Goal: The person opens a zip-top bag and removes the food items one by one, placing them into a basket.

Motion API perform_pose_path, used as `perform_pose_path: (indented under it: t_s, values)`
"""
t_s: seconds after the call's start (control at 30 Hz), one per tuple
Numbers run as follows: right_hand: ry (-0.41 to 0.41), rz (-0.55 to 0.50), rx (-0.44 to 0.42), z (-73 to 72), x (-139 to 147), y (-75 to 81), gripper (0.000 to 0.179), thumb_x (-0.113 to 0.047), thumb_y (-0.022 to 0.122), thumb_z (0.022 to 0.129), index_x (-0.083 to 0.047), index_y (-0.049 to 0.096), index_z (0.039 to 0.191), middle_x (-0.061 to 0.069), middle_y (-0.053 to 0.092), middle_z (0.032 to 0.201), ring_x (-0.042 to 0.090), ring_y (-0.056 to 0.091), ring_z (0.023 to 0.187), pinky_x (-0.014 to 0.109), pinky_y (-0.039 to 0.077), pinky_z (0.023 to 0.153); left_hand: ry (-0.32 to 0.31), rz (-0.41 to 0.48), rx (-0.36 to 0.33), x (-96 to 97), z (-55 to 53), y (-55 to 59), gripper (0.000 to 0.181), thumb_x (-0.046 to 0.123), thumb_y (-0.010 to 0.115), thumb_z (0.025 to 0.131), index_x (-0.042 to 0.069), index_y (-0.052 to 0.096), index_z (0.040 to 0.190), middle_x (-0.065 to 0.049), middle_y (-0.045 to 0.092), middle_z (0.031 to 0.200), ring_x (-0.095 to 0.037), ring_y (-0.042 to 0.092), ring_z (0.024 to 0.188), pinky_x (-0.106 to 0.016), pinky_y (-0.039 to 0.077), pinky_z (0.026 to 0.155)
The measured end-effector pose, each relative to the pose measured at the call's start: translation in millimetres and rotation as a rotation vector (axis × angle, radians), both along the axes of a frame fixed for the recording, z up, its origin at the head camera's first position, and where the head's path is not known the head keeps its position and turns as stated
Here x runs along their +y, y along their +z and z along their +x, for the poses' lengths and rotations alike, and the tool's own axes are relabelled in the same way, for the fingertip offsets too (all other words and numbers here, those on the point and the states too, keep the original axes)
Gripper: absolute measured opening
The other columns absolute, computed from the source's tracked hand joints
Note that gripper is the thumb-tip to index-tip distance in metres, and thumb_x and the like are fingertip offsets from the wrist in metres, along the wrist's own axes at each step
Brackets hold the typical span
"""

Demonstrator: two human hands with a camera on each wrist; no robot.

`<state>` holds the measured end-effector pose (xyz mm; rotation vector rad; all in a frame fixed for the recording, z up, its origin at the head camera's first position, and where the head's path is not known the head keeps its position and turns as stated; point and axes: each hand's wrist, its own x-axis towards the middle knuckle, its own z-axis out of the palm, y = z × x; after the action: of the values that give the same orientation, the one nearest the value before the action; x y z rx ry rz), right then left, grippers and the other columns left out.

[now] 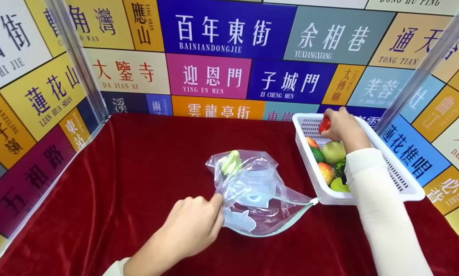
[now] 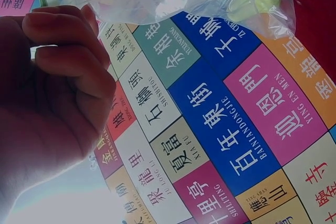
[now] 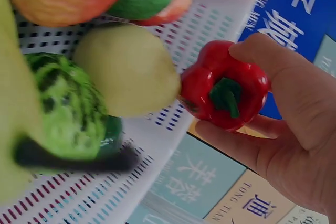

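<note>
My right hand (image 1: 342, 126) grips a red bell pepper (image 3: 226, 85) at the far end of the white basket (image 1: 310, 168); its green stem faces the right wrist camera. Beside the pepper lies a round yellowish-green fruit (image 3: 126, 69). With curled fingers, my left hand (image 1: 194, 222) pinches the edge of a clear zip bag (image 1: 271, 191) that lies on the red cloth, its mouth gaping toward me. Inside the bag's far end is a pale green vegetable (image 1: 231, 163). The bag's white slider (image 1: 313, 201) sits near the basket's near corner.
Also in the basket are red-and-yellow fruits (image 1: 326, 172), a dark green one (image 1: 317, 154), a leafy green piece (image 3: 68, 108) and a lime-green fruit (image 1: 339, 185). Red velvet cloth (image 1: 156, 161) covers the table. Printed sign panels (image 1: 210, 76) and clear posts (image 1: 79, 57) stand around it.
</note>
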<state>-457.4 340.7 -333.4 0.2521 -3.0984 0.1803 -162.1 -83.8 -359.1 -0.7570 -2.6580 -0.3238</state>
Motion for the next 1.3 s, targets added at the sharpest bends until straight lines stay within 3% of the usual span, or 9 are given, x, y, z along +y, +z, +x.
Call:
perform_pose_path:
  t_s: [0.27, 0.43, 0.6, 0.87, 1.07, 1.17, 1.3]
  values:
    - [0.051, 0.065, 0.013, -4.4, -7.9, -22.8, 0.058, -0.014, 0.078, 0.078, 0.002, 0.052, 0.128, 0.039, 0.042, 0.123, 0.054, 0.054, 0.099, 0.065, 0.045, 0.088, -0.001, -0.002, -0.006, -0.6, -1.1, -0.3, 0.014, 0.022, 0.058, 0.093, 0.012, 0.055, 0.084, 0.004, 0.039, 0.052, -0.014, 0.041, 0.043, -0.026, 0.029, 0.041]
    - [0.055, 0.073, -0.019, -5.3, -5.5, -32.6, 0.048, -0.011, 0.077, 0.079, 0.004, 0.055, 0.119, 0.034, 0.049, 0.113, 0.049, 0.053, 0.099, 0.062, 0.044, 0.089, -0.001, -0.005, -0.014, -0.8, -1.6, 0.3, 0.014, 0.022, 0.058, 0.093, 0.012, 0.055, 0.084, 0.004, 0.040, 0.052, -0.014, 0.041, 0.043, -0.026, 0.029, 0.042]
    - [0.047, 0.075, -0.044, -3.9, -5.0, -35.8, 0.037, -0.007, 0.075, 0.078, 0.002, 0.059, 0.111, 0.029, 0.054, 0.104, 0.044, 0.052, 0.097, 0.058, 0.043, 0.089, 0.003, -0.009, 0.005, -1.2, -1.7, 0.0, 0.015, 0.021, 0.058, 0.092, 0.013, 0.053, 0.081, 0.004, 0.038, 0.051, -0.013, 0.038, 0.042, -0.027, 0.028, 0.041]
    - [0.054, 0.100, -0.168, -2.1, -8.4, -37.9, 0.026, -0.003, 0.071, 0.079, 0.000, 0.064, 0.103, 0.019, 0.060, 0.089, 0.034, 0.055, 0.082, 0.040, 0.044, 0.070, -0.004, -0.018, 0.020, -2.0, -1.7, -1.0, 0.016, 0.021, 0.057, 0.093, 0.013, 0.053, 0.081, 0.005, 0.038, 0.051, -0.014, 0.039, 0.042, -0.027, 0.028, 0.040]
    - [0.084, 0.115, -0.153, -1.3, -10.7, -34.3, 0.023, 0.004, 0.070, 0.072, -0.001, 0.067, 0.094, 0.017, 0.059, 0.083, 0.033, 0.054, 0.078, 0.040, 0.044, 0.068, -0.002, -0.016, 0.006, -2.5, -1.6, -0.2, 0.015, 0.022, 0.057, 0.094, 0.012, 0.054, 0.083, 0.005, 0.037, 0.051, -0.011, 0.034, 0.043, -0.026, 0.028, 0.041]
    - [0.103, 0.141, -0.153, -0.5, -10.9, -30.9, 0.026, 0.004, 0.070, 0.071, 0.000, 0.068, 0.097, 0.019, 0.061, 0.086, 0.033, 0.054, 0.078, 0.041, 0.046, 0.070, -0.004, -0.013, -0.003, -2.7, -1.5, 0.0, 0.016, 0.022, 0.056, 0.094, 0.012, 0.054, 0.082, 0.005, 0.037, 0.051, -0.010, 0.033, 0.043, -0.025, 0.027, 0.041]
    - [0.054, 0.135, -0.224, -0.9, -13.3, -21.1, 0.048, 0.004, 0.069, 0.074, -0.001, 0.065, 0.121, 0.023, 0.062, 0.102, 0.034, 0.054, 0.087, 0.039, 0.046, 0.073, -0.004, -0.009, -0.009, -3.2, -1.1, 0.2, 0.016, 0.022, 0.056, 0.094, 0.012, 0.054, 0.082, 0.005, 0.037, 0.051, -0.010, 0.034, 0.043, -0.026, 0.028, 0.041]
